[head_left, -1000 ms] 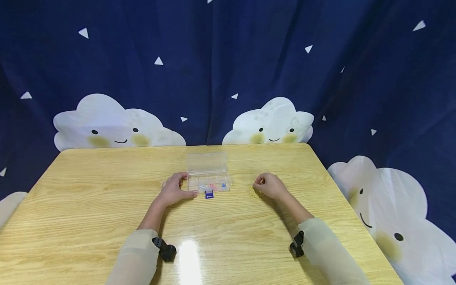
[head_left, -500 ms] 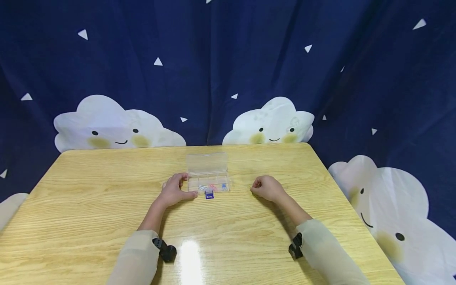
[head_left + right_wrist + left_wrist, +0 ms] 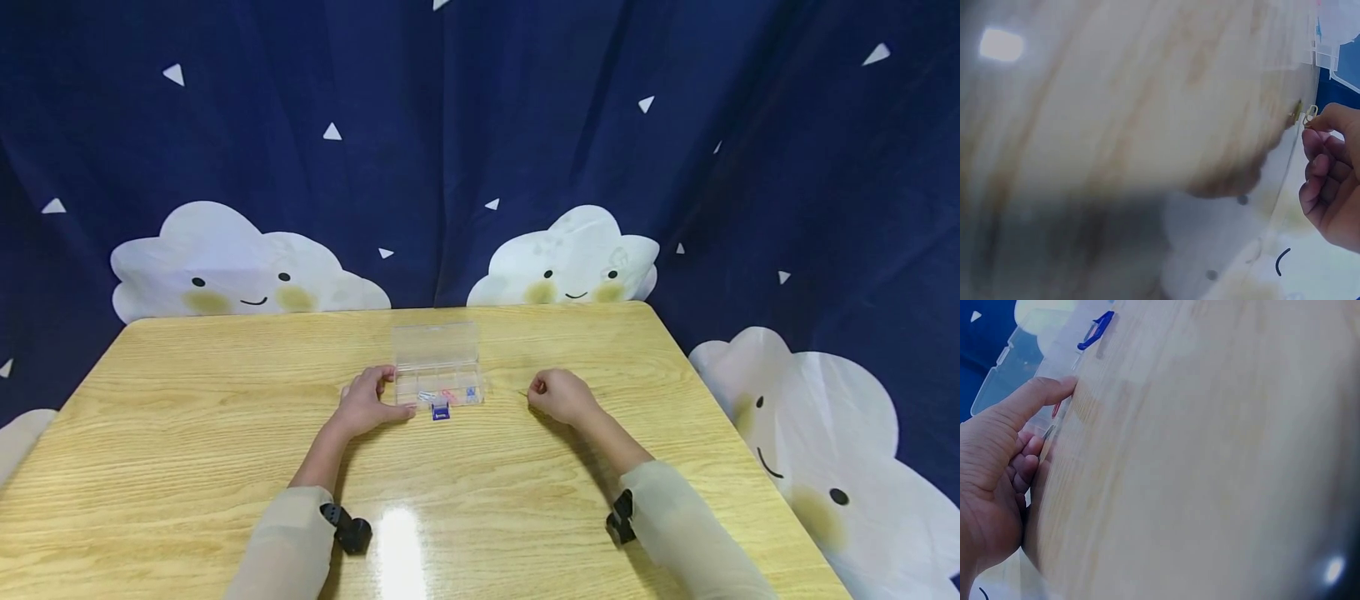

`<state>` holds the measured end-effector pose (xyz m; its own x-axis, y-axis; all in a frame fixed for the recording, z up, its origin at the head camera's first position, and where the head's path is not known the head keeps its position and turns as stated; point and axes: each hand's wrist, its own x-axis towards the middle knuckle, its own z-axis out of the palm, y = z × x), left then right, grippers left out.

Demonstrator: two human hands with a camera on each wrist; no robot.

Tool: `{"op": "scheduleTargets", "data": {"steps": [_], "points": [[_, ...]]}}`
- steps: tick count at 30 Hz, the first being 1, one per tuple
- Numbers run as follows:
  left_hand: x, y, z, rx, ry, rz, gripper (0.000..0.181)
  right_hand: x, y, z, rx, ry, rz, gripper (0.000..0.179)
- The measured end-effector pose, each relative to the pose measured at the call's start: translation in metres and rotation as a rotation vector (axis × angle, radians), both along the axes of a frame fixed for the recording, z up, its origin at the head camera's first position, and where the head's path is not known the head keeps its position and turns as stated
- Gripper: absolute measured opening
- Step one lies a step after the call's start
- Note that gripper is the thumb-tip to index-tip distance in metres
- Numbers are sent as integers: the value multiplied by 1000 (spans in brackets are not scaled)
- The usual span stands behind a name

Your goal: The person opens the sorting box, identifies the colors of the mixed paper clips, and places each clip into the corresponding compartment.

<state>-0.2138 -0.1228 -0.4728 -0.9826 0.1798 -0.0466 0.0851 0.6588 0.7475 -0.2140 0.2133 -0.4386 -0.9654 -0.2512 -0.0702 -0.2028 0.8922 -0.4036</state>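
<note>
My left hand (image 3: 366, 405) holds the left side of a clear plastic compartment box (image 3: 407, 384), with the thumb at its front corner and the fingers at its back. The transparent lid (image 3: 435, 344) stands open at the back. In the front compartments lie small whitish, pink-red and blue pieces (image 3: 471, 392). A blue latch (image 3: 440, 411) hangs at the front edge, also in the left wrist view. To the right of the box, my right hand (image 3: 562, 397) pinches a small yellowish paper clip (image 3: 1311, 114) between thumb and index finger. A yellow-green bit (image 3: 1298, 110) shows beside it.
The wooden table (image 3: 187, 433) extends around the box on all sides. Behind it hangs a dark blue curtain (image 3: 247, 133) with white clouds. Each sleeved forearm carries a black wrist camera (image 3: 352, 534).
My right hand has shifted slightly left from over the yellow pieces on the table, and a clip now sticks out from its fingertips. My left hand stays on the box.
</note>
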Motion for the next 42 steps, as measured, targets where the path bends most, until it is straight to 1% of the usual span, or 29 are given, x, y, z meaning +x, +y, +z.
{"op": "scheduleTargets", "data": {"steps": [5,8,14,21,31,35,42], "points": [[-1,1,0,2,-2,-4,83,-4,-2,5,-10,16,-8,16],[-1,1,-1,-4,0,-7,83,-6,-6,8,-26,28,6,16],[-2,-3,-3,-14,5,1,84,-9,-20,14,-46,60,22,19],[-1,-1,-4,-18,0,0,83,-11,-36,17,-70,74,17,19],[0,-1,-1,-17,9,-6,82,-19,-59,16,-61,118,45,16],[-1,-1,0,-15,10,-4,82,-21,-67,14,-69,118,55,16],[-1,-3,0,-13,13,-10,81,-24,-78,11,-80,112,42,15]]}}
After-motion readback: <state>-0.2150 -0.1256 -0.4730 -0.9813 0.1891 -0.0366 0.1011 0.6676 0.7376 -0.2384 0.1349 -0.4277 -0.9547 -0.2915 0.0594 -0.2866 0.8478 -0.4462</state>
